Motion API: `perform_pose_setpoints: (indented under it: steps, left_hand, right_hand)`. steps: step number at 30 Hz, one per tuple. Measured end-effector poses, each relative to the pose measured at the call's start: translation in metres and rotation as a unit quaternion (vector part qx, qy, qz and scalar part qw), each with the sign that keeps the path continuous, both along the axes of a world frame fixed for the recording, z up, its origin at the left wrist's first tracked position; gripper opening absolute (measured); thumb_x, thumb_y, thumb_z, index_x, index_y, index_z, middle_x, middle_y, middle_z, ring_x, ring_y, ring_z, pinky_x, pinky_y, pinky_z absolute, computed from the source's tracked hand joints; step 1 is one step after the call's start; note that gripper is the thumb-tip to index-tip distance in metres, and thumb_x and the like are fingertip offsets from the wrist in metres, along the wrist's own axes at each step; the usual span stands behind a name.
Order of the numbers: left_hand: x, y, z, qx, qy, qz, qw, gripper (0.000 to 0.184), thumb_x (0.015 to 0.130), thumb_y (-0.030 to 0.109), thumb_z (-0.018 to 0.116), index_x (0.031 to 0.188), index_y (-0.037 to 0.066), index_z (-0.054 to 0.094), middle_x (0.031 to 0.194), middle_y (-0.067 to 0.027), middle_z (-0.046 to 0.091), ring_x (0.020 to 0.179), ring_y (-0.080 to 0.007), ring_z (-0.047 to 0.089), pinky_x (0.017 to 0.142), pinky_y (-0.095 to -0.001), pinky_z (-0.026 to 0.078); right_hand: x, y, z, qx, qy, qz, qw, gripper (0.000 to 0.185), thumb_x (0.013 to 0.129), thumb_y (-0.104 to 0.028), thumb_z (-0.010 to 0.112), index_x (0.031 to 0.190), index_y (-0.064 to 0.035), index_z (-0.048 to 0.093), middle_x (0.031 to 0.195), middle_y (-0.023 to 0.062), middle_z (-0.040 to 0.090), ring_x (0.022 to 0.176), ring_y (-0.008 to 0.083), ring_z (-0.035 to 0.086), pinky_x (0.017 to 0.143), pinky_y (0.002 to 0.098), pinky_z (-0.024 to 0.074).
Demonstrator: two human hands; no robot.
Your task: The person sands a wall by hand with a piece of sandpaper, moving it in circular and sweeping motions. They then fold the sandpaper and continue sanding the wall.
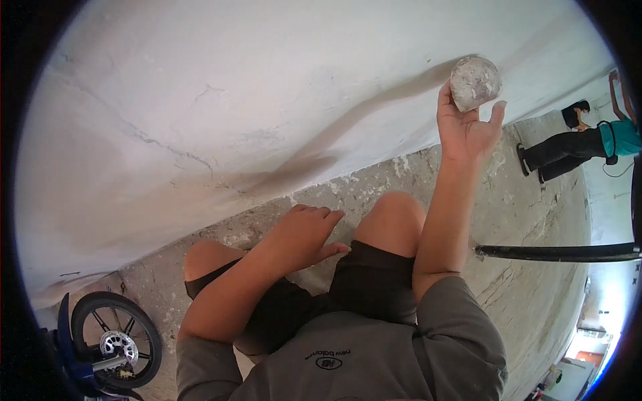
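At the upper right, my right hand (471, 130) is raised to the white wall (234, 87). Its fingers are behind a round, whitish, dusty disc (475, 83) and its thumb stands out to the side. The disc is at the wall surface; whether it touches the wall cannot be made out. Near the middle, my left hand (309, 235) hangs above my knees with fingers slightly bent and thumb apart, holding nothing. Cracks and rough marks run over the wall to the left.
A motorbike wheel (116, 339) stands at the lower left. A black pole (558, 253) juts in from the right. Two people (568, 148) (575, 115) are farther off at the right. The concrete floor (521, 287) is stained and flecked with white bits.
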State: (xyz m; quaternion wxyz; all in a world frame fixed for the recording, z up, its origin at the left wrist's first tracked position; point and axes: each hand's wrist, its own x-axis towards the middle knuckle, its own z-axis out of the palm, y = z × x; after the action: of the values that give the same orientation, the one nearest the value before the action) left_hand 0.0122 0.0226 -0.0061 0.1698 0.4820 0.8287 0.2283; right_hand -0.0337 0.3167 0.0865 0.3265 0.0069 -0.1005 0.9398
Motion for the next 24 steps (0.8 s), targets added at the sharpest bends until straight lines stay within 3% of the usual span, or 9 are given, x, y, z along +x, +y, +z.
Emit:
perform_pose_setpoints:
  steps: [5, 7, 11, 13, 14, 16, 19, 21, 24]
  left_hand:
    - [-0.001, -0.001, -0.001, -0.006, -0.010, 0.000, 1.000, 0.067, 0.091, 0.046, 0.069, 0.137, 0.001, 0.054, 0.117, -0.0217, 0.066, 0.110, -0.0404, 0.063, 0.101, -0.0472, 0.047]
    - [0.000, -0.001, 0.001, -0.011, -0.008, 0.000, 1.000, 0.067, 0.091, 0.046, 0.070, 0.137, 0.000, 0.054, 0.117, -0.0218, 0.066, 0.109, -0.0405, 0.063, 0.100, -0.0473, 0.047]
    - [0.002, -0.001, -0.003, 0.008, 0.018, 0.002, 1.000, 0.062, 0.091, 0.045, 0.070, 0.131, -0.001, 0.057, 0.109, -0.0185, 0.068, 0.104, -0.0361, 0.065, 0.098, -0.0455, 0.047]
    - [0.002, -0.001, -0.005, 0.018, 0.022, 0.000, 1.000, 0.063, 0.090, 0.045, 0.070, 0.131, -0.001, 0.057, 0.109, -0.0184, 0.068, 0.104, -0.0359, 0.065, 0.097, -0.0456, 0.047]
    - [0.002, 0.000, -0.003, 0.019, 0.022, 0.000, 1.000, 0.063, 0.090, 0.045, 0.070, 0.131, -0.001, 0.057, 0.109, -0.0184, 0.068, 0.104, -0.0359, 0.065, 0.097, -0.0456, 0.047]
    - [0.001, 0.002, 0.005, -0.030, -0.023, -0.004, 0.999, 0.067, 0.091, 0.046, 0.071, 0.137, 0.001, 0.054, 0.115, -0.0218, 0.066, 0.108, -0.0407, 0.063, 0.099, -0.0471, 0.048]
    - [0.002, 0.001, 0.000, -0.009, -0.004, -0.004, 1.000, 0.067, 0.090, 0.046, 0.071, 0.137, 0.001, 0.054, 0.115, -0.0216, 0.066, 0.109, -0.0403, 0.063, 0.099, -0.0470, 0.048]
    - [0.001, 0.000, 0.000, -0.012, -0.006, -0.004, 1.000, 0.067, 0.090, 0.046, 0.071, 0.137, 0.001, 0.054, 0.115, -0.0215, 0.066, 0.109, -0.0402, 0.063, 0.100, -0.0470, 0.048]
    - [0.000, 0.000, -0.002, -0.010, -0.008, -0.003, 1.000, 0.067, 0.091, 0.046, 0.070, 0.137, 0.001, 0.054, 0.115, -0.0213, 0.066, 0.109, -0.0401, 0.063, 0.099, -0.0471, 0.048]
  right_hand:
    - [0.005, -0.004, 0.002, 0.018, 0.051, 0.067, 0.996, 0.054, 0.101, -0.034, 0.061, 0.140, 0.0003, 0.046, 0.133, 0.0153, 0.056, 0.121, 0.0294, 0.057, 0.100, 0.0457, 0.0512]
    - [0.007, -0.019, 0.014, 0.102, -0.041, -0.039, 0.993, 0.052, 0.099, -0.031, 0.065, 0.136, 0.0013, 0.048, 0.133, 0.0152, 0.057, 0.121, 0.0294, 0.058, 0.100, 0.0452, 0.0523]
    - [0.010, -0.016, 0.015, 0.194, -0.040, -0.148, 0.969, 0.049, 0.101, -0.027, 0.064, 0.137, 0.0012, 0.047, 0.134, 0.0156, 0.056, 0.121, 0.0268, 0.059, 0.099, 0.0424, 0.0540]
    - [0.005, -0.012, 0.008, 0.340, -0.101, -0.481, 0.802, 0.037, 0.104, -0.022, 0.059, 0.129, 0.0042, 0.055, 0.123, 0.0172, 0.064, 0.112, 0.0267, 0.065, 0.093, 0.0379, 0.0573]
    - [0.003, -0.007, -0.001, 0.341, -0.101, -0.481, 0.802, 0.037, 0.104, -0.022, 0.059, 0.129, 0.0042, 0.055, 0.123, 0.0172, 0.064, 0.112, 0.0267, 0.065, 0.093, 0.0379, 0.0573]
    - [0.002, 0.000, -0.013, 0.475, -0.285, -0.543, 0.630, 0.033, 0.105, -0.020, 0.056, 0.122, 0.0074, 0.061, 0.112, 0.0164, 0.069, 0.101, 0.0245, 0.068, 0.084, 0.0328, 0.0568]
    - [-0.012, -0.012, -0.021, 0.533, -0.195, -0.571, 0.593, 0.033, 0.106, -0.019, 0.054, 0.117, 0.0106, 0.064, 0.094, 0.0120, 0.071, 0.090, 0.0223, 0.068, 0.079, 0.0320, 0.0548]
    - [-0.018, -0.010, -0.028, 0.530, -0.140, -0.548, 0.632, 0.034, 0.107, -0.021, 0.055, 0.120, 0.0086, 0.064, 0.102, 0.0132, 0.068, 0.093, 0.0214, 0.067, 0.080, 0.0314, 0.0533]
    - [-0.017, -0.010, -0.027, 0.594, -0.112, -0.559, 0.568, 0.032, 0.107, -0.022, 0.055, 0.121, 0.0034, 0.068, 0.107, 0.0108, 0.058, 0.093, 0.0183, 0.059, 0.076, 0.0298, 0.0499]
